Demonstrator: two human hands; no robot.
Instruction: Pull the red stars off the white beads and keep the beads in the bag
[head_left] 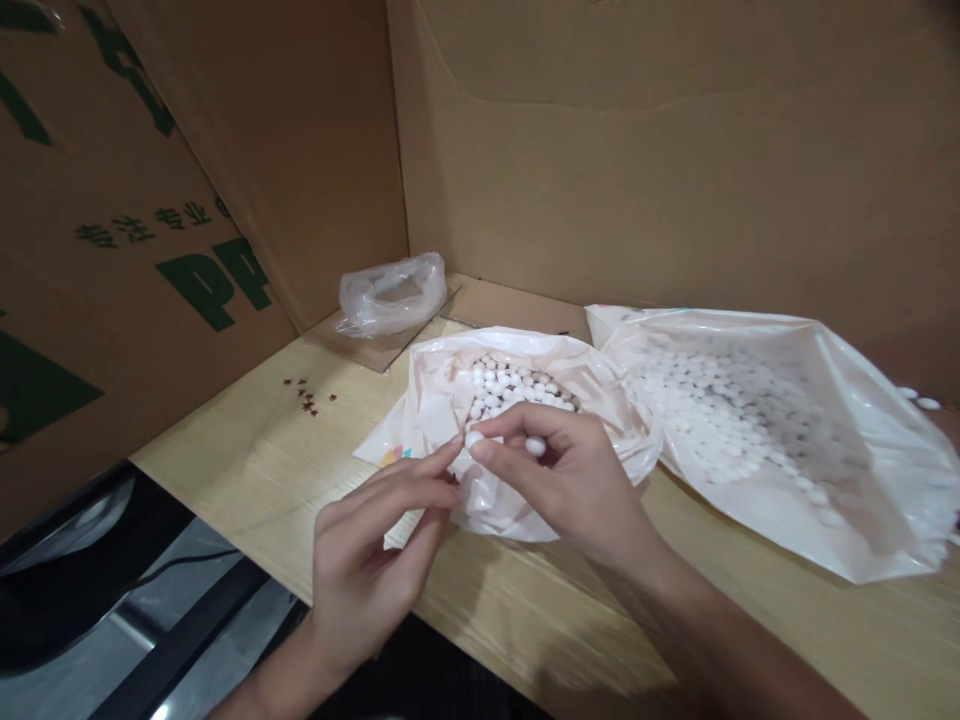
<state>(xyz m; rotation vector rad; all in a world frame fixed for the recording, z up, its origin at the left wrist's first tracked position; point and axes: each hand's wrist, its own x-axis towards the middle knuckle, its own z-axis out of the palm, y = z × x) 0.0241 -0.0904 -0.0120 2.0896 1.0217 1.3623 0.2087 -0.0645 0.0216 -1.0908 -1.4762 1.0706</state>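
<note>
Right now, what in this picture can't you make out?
In the head view:
- Palm of the right hand: hidden by its back, so white balls held there can't all be counted.
- Dark speck at the left hand: too small to identify.
- Larger plastic bag: right end cut off by the picture edge; milky film blurs its contents.
- Green lettering on the cardboard: cut off by left and top edges.

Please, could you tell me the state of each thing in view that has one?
Right hand: pinching a white ball
Left hand: bent, grip unclear
Middle bag: open, white balls inside
Right bag: lying, white balls inside
Clear plastic: crumpled
Brown stars: loose, scattered
Cardboard panels: upright
</note>
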